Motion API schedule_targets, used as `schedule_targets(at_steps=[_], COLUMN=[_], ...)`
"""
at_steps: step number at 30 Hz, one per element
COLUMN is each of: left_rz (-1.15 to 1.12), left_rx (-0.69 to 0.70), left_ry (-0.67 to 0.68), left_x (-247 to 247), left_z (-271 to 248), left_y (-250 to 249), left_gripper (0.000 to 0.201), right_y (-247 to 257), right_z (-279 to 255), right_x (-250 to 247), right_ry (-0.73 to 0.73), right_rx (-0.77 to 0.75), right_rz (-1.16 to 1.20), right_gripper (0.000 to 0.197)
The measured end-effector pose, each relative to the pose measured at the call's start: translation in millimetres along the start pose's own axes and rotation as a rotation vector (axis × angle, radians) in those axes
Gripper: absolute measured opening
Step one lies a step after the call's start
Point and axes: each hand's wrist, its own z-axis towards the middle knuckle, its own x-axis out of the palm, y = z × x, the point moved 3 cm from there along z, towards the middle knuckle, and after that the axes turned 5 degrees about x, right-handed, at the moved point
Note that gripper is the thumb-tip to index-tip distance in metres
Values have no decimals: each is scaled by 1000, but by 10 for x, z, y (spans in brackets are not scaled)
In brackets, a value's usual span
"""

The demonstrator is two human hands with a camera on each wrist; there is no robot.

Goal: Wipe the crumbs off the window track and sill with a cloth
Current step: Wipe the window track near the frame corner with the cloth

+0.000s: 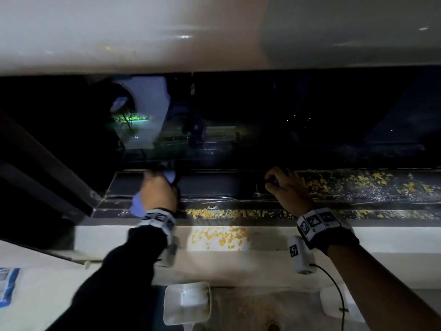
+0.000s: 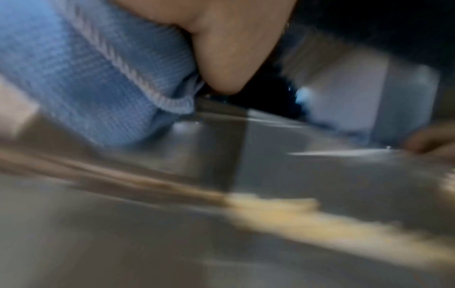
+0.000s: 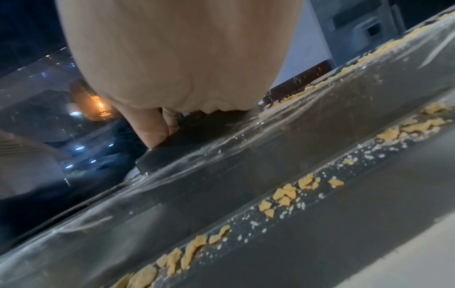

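Observation:
My left hand grips a bunched light blue cloth and presses it into the dark window track near its left end; the left wrist view is blurred and shows the cloth under the hand. My right hand rests further right, fingers curled onto the dark frame rail by the glass. Yellow crumbs line the near track channel, more crumbs lie in the far channel at right, and a patch of crumbs sits on the pale sill.
A white dustpan with crumbs in it lies on the floor below the sill. Another white object sits at lower right, with a black cable running over it. A blue and white packet lies at far left. Dark glass rises behind the track.

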Motion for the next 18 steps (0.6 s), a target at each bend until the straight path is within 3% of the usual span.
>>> schedule_targets(at_steps=[3, 7, 9, 11, 14, 16, 18], left_rz=[-61, -235, -252, -217, -107, -37, 12], left_rx=[29, 363, 420, 319, -6, -175, -190], left_ry=[2, 222, 122, -7, -160, -174, -123], left_x=[285, 344, 127, -153, -508, -606, -495], left_z=[-290, -615, -519, -313, 56, 183, 213], left_y=[-547, -1198, -1027, -592, 259, 611, 594], left_gripper=[40, 33, 34, 34, 25, 26, 27], right_y=[12, 12, 9, 10, 1, -6, -4], right_z=[-2, -2, -11, -18, -20, -13, -3], right_x=[10, -17, -25, -30, -15, -10, -2], right_ry=[0, 2, 4, -8, -11, -17, -33], right_rx=[5, 1, -5, -10, -2, 4, 6], right_rz=[-5, -36, -23, -12, -20, -28, -35], right_gripper=[31, 42, 42, 37, 34, 35, 37])
